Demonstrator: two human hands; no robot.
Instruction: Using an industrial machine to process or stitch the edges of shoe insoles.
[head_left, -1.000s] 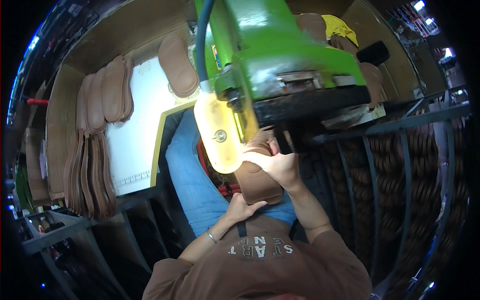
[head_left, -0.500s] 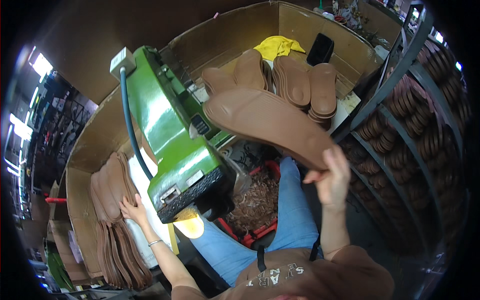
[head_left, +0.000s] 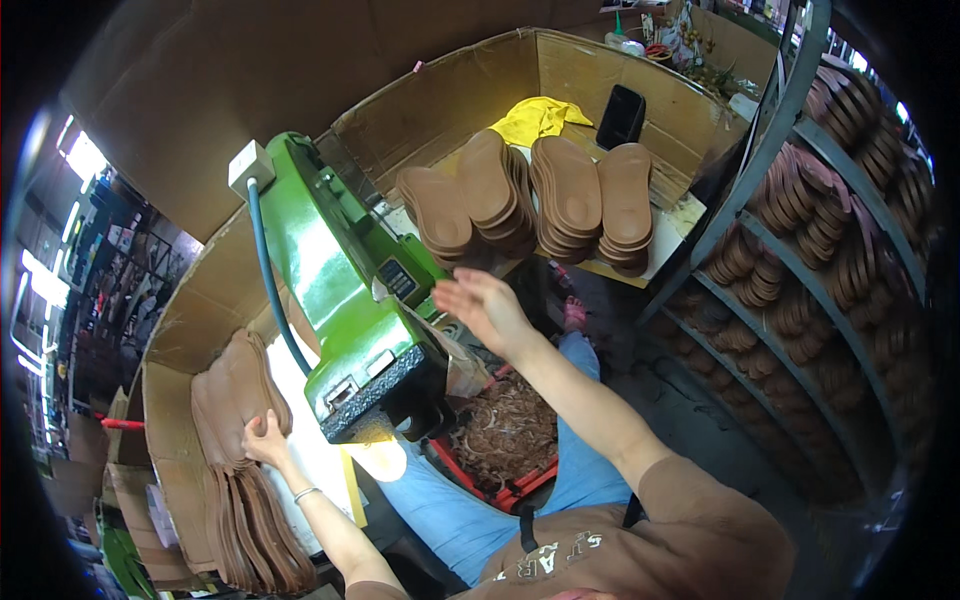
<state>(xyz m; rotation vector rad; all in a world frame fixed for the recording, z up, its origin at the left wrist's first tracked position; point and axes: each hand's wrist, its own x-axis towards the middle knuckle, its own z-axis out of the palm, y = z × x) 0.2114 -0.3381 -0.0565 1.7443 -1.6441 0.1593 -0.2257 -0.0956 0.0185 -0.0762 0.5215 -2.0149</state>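
Note:
My right hand (head_left: 485,308) reaches across beside the green machine (head_left: 325,270), its fingers stretched out and nothing in them. Just beyond it, brown shoe soles stand in several neat stacks, with the leftmost stack (head_left: 436,212) closest to my fingers. At the far left, my left hand (head_left: 266,440) rests by the edge of another pile of brown soles (head_left: 238,385), thumb and fingers apart. Its fingertips seem to touch the pile's side, though whether any sole is gripped is not visible. A lamp glow (head_left: 380,460) shows under the machine's head.
Below the machine, a red bin (head_left: 515,492) holds brown shavings between my legs. A cardboard wall (head_left: 440,95) surrounds the work place. A yellow cloth (head_left: 540,120) and a black phone (head_left: 621,117) lie behind the stacks. On the right stands a metal rack (head_left: 770,240) full of soles.
The large sole that my right hand held is out of it. That hand has moved left and forward, toward the stacks and machine. My left hand stays by the left pile.

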